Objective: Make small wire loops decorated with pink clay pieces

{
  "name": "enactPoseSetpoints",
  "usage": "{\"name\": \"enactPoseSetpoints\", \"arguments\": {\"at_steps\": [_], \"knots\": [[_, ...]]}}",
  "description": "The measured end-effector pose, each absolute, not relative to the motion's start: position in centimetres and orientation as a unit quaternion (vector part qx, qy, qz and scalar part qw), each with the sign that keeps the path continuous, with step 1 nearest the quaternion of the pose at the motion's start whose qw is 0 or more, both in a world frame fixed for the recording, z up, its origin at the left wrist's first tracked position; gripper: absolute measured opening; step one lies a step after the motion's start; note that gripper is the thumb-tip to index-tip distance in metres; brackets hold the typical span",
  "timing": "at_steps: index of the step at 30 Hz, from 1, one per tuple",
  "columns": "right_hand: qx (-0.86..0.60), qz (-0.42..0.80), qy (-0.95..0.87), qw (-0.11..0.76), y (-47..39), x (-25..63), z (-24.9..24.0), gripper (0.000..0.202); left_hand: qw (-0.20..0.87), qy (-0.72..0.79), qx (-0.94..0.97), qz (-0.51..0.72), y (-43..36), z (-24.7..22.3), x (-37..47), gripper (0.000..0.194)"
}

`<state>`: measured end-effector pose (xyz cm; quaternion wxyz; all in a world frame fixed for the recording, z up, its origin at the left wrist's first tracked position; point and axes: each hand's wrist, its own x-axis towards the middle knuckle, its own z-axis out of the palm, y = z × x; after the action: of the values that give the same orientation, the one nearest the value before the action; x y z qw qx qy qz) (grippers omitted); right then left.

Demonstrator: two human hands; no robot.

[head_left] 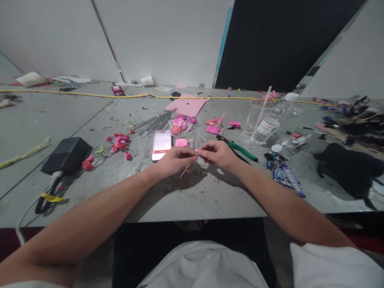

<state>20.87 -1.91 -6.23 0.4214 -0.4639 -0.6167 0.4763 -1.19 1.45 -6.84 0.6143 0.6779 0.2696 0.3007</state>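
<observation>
In the head view, the person's left hand (175, 160) and right hand (216, 154) meet over the middle of the grey table (192, 200). Both sets of fingers are pinched together on a thin wire stem (187, 167) that slants down and to the left between them. At its upper end sits a small pink piece (196, 151), too small to identify with certainty. The two hands are nearly touching, just above the tabletop.

Judging from this, the work in hand is fixing the pink piece onto the stem. To do it well, the left fingers should hold the wire steady near its top while the right fingers do the fine pressing or twisting. Keeping the wrists low, close to the table, would steady the small motion.

Just beyond the hands lie a white card (161, 145), pink clay lumps (181, 124) and a pink sheet (186, 106). Green-handled pliers (238, 149) lie just beside the right hand, and a clear bottle (267, 128) lies further right. Red and pink petals (118, 143) lie scattered to the left, near a black box (66, 155).
</observation>
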Motion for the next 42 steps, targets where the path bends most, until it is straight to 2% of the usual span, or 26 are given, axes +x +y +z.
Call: {"name": "enactPoseSetpoints", "arguments": {"at_steps": [10,17,24,26,28,33,39,42], "knots": [[-0.453,0.393,-0.672,0.435,-2.0,20.8,-5.9,0.023,0.655,0.270,0.633,0.313,0.9,-7.3,-0.7,0.025],[-0.365,0.185,-0.811,0.417,-4.6,20.4,-3.5,0.011,0.555,0.226,0.730,0.330,0.2,-6.4,-1.1,0.020],[-0.281,0.122,-0.862,0.403,-5.2,20.9,-3.3,0.015,0.461,0.122,0.816,0.326,0.1,-6.4,-1.2,0.015],[-0.270,0.119,-0.861,0.414,-5.4,20.9,-3.3,0.015,0.483,0.123,0.794,0.348,-0.5,-6.8,-1.0,0.011],[-0.277,0.141,-0.849,0.427,-5.7,20.7,-3.2,0.014,0.567,0.130,0.719,0.380,-1.4,-7.0,-0.7,0.012],[-0.327,0.265,-0.797,0.432,-6.3,20.3,-3.0,0.014,0.727,0.151,0.567,0.358,-3.6,-7.1,-0.2,0.018],[-0.380,0.370,-0.745,0.405,-6.0,20.0,-4.0,0.016,0.780,0.206,0.470,0.358,-4.1,-7.3,0.1,0.028],[-0.431,0.312,-0.771,0.349,-5.3,21.1,-3.7,0.021,0.796,0.250,0.425,0.350,-3.9,-7.2,0.2,0.030]]}}
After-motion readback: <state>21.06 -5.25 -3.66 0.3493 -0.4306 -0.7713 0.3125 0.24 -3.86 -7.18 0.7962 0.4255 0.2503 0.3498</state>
